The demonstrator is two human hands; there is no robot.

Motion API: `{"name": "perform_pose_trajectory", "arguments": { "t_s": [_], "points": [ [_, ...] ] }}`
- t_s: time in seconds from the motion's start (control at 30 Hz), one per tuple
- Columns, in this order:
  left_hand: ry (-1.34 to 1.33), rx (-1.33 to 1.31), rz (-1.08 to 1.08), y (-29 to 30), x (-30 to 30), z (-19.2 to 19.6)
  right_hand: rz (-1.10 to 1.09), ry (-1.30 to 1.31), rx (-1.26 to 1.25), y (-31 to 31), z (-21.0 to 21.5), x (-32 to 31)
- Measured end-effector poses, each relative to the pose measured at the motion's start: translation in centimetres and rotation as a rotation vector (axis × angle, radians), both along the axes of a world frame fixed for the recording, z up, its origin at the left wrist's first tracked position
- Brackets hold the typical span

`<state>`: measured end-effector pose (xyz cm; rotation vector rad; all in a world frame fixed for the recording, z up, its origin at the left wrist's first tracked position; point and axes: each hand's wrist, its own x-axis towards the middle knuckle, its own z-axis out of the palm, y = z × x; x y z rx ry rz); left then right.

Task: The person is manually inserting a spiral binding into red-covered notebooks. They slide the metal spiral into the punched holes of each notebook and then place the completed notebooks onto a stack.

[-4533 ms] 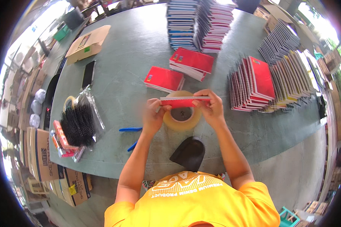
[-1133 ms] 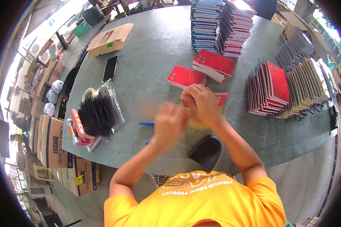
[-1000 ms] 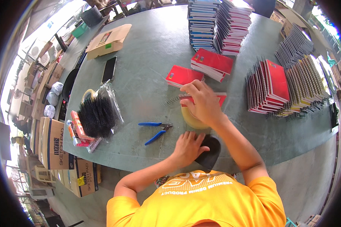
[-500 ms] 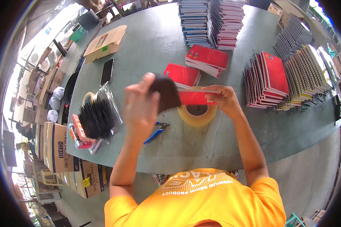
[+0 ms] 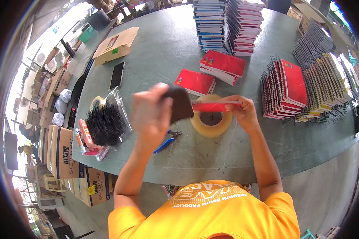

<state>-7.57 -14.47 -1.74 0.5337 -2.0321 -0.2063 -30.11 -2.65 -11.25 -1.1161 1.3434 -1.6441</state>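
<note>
My left hand, smeared by motion, is closed around a dark brown flat block with rounded corners. The block's right side meets the left end of a thin red notebook. Seen nearly edge-on, that notebook is pinched at its other end between the thumb and fingers of my right hand. Below it a large roll of clear tape lies flat on the table. Just beyond, a red notebook and a small pile of red notebooks rest on the tabletop.
Blue-handled pliers lie near my left forearm. Black spiral coils in plastic, a phone and a cardboard piece sit leftward. Tall notebook stacks stand at the back, red spiral notebooks at right.
The view has shifted slightly, so the table things appear lower and farther right. The held notebook shows less of its red cover. Both hands keep their holds.
</note>
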Motion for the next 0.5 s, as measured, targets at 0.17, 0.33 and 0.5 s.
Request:
{"name": "perform_pose_trajectory", "arguments": {
  "t_s": [0.17, 0.33, 0.5],
  "points": [
    [-0.234, -0.082, -0.052, 0.5, -1.1, -1.0, -0.008, 0.005, 0.027, -0.4, -0.4, -0.2],
    [-0.009, -0.132, -0.028, 0.5, -1.7, -1.4, -0.058, 0.045, 0.037, -0.1, -0.4, 0.2],
    [-0.222, 0.023, -0.073, 1.0, -2.0, -2.2, -0.131, 0.064, -0.021, -0.5, -0.2, 0.7]
  ]
}}
